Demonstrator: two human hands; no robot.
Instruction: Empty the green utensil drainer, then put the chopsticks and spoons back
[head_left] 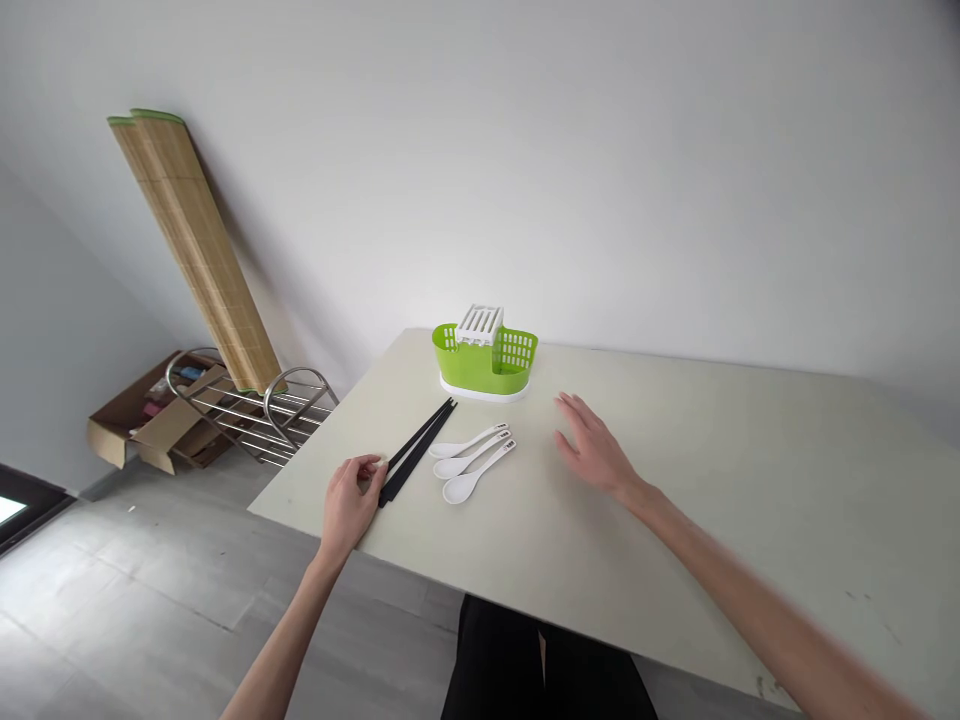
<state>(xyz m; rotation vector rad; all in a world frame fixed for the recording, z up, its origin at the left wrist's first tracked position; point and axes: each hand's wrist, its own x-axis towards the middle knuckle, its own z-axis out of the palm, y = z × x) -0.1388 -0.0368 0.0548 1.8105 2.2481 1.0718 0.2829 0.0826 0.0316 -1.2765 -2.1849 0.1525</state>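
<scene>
The slim black chopsticks (417, 448) lie flat in a tight bundle on the pale, matt bench (750, 480), near its left edge, slanting from 7 o'clock up to 1 o'clock. The left hand (351, 500) sits at their near ends, its fingers (373, 466) curled in and pinched onto the tips. The sticks rest on the bench, not lifted.

At 3 o'clock from the bundle, just beside it but apart, lie three white plastic spoons (472, 462), bowls toward the person. Further out at 3 o'clock the right hand (596, 448) hovers low over the bench, fingers spread wide and holding nothing. At 12 o'clock stands a lime-green slotted plastic cutlery holder (484, 362) with a white ribbed insert (480, 323).

To my eye, the pinch would go best with all the sticks squared together and gripped a little further up from the tips, so none slips or fans out.

Small dark marks sit on the spoon handles, too small to read. No other writing shows.

Off the bench at 10 o'clock, a rolled bamboo mat (196, 250) leans on the wall above a wire metal rack (255, 405) and an open cardboard box (142, 420).
</scene>
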